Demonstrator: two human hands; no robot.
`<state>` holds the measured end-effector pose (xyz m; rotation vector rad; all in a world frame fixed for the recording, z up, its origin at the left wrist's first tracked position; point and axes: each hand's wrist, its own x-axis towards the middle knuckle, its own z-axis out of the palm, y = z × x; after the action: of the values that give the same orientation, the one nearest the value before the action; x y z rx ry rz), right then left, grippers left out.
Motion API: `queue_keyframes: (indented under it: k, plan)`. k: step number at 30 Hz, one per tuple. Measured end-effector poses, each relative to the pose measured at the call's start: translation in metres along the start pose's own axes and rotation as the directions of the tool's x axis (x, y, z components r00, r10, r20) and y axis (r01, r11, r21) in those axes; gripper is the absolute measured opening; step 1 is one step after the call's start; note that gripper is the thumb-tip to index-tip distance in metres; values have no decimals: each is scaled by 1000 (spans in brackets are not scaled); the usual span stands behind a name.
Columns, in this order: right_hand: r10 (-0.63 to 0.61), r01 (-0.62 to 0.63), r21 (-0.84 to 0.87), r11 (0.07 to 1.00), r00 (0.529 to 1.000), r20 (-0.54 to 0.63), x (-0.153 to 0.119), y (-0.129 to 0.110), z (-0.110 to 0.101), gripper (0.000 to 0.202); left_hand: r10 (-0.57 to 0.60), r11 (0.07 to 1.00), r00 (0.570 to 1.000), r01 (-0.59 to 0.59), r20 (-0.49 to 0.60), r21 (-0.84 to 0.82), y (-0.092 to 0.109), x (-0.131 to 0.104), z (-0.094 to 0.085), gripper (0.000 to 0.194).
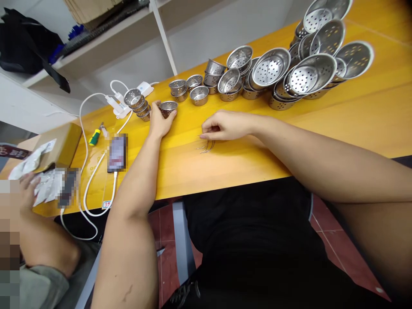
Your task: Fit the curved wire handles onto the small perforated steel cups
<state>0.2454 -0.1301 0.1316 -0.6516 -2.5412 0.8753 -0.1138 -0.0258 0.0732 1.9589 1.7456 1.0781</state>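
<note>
My left hand [160, 121] is closed around a small perforated metal cup [169, 106], thumb on its near side and fingers at its left. The cup sits at table height; whether it rests on the wood I cannot tell. Just left of it rises a leaning stack of similar cups [138, 103]. My right hand [222, 125] is low over the table with its fingers pinched together. Several thin curved wires [207, 148] show right under those fingertips and appear to be gripped; their upper ends are hidden by the hand.
Behind my hands stand small perforated cups [199, 95], with stacked larger strainer cups [299, 77] to the right. On the left are a power strip [120, 107], white cables, a phone [116, 153], a green-yellow screwdriver [95, 136] and a cardboard box [66, 143]. A co-worker's hand [28, 191] touches plastic packaging.
</note>
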Motion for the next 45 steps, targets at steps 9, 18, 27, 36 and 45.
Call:
queue_keyframes:
  k: [9, 18, 27, 36, 45]
  plan:
    - [183, -201, -109, 974, 971, -151, 4, 3, 2, 28, -110, 991, 992, 115, -60, 70, 19, -4, -6, 83]
    - [129, -237, -224, 945, 903, -411, 18, 61, 7, 85, 109, 994, 990, -108, -88, 15, 14, -5, 3, 90]
    - [233, -384, -330, 862, 880, -414, 27, 75, 14, 54, 379, 925, 916, -373, 132, -72, 32, -18, 14, 81]
    - [208, -326, -318, 890, 912, -354, 29, 64, 18, 37, 365, 927, 864, -306, 345, -215, 71, -42, 10, 110]
    - [60, -114, -291, 950, 980, -188, 26, 37, 20, 28, 489, 869, 759, -464, 430, -171, 70, -42, 15, 104]
